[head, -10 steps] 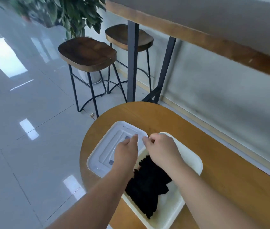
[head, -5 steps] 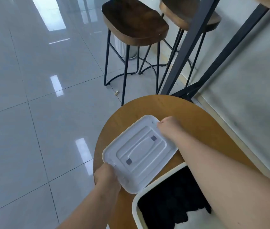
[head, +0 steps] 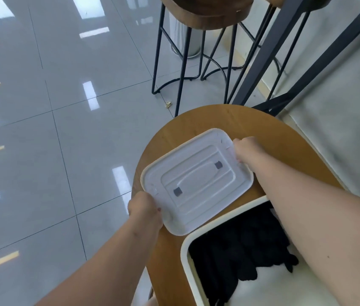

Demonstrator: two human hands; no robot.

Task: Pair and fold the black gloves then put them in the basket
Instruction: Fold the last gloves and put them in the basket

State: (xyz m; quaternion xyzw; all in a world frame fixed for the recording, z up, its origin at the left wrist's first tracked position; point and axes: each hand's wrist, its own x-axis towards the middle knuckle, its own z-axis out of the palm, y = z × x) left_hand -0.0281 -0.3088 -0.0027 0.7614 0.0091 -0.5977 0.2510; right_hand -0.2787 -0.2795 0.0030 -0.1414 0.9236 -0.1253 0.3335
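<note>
Head view: left hand [head: 145, 208] gripping the near-left corner of a translucent white lid [head: 196, 182], right hand [head: 244, 152] gripping its far-right corner, above the round wooden desk [head: 269, 138]. Black gloves [head: 236, 255] heaped inside the white basket [head: 184, 248], just beside the lid. Stools [head: 205, 12] beyond on the tiled floor.

The lid [head: 196, 182] is translucent white, with two small dark grey squares on its raised centre. The gloves [head: 240, 246] are plain black, lying in a cream-white basket [head: 183, 257]. The table [head: 252, 120] is warm honey-brown wood with faint grain. Far off, the stools [head: 205, 9] have dark brown seats and thin black legs. The floor [head: 42, 129] is glossy pale grey tile with dark joints, white glare patches and yellowish streaks at left. The wall [head: 340, 120] at right is pale greenish grey.
</note>
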